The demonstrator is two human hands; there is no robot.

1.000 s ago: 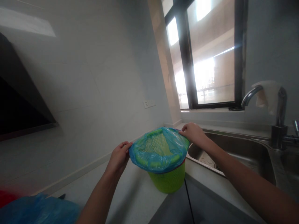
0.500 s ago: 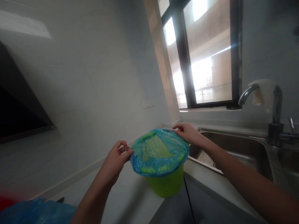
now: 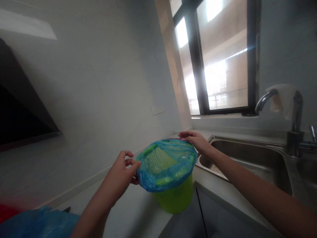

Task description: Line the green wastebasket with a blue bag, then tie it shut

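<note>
A translucent blue plastic cover [image 3: 158,185] with a gathered edge is stretched over the mouth of a yellow-green mesh basket [image 3: 175,198], which stands upright at the counter's corner. The mesh inside shows through the film. My left hand [image 3: 125,172] is closed on the cover's edge at the left rim, thumb and fingers curled. At the far right rim, my right hand [image 3: 196,140] grips the edge with its fingers reaching over it; its thumb is mostly hidden. A purple-pink strip shows beside the right fingers.
Right of the basket is a steel sink [image 3: 247,158], with a cloth [image 3: 283,99] draped over its faucet [image 3: 297,119]. More crumpled blue plastic [image 3: 39,223] and a red item [image 3: 8,213] lie lower left. A wall socket [image 3: 158,110] is behind, near the window.
My right hand has slid slightly left along the far rim, its fingers straighter. My left hand has tucked its fingers further under the left edge. The basket has shifted a little left in view.
</note>
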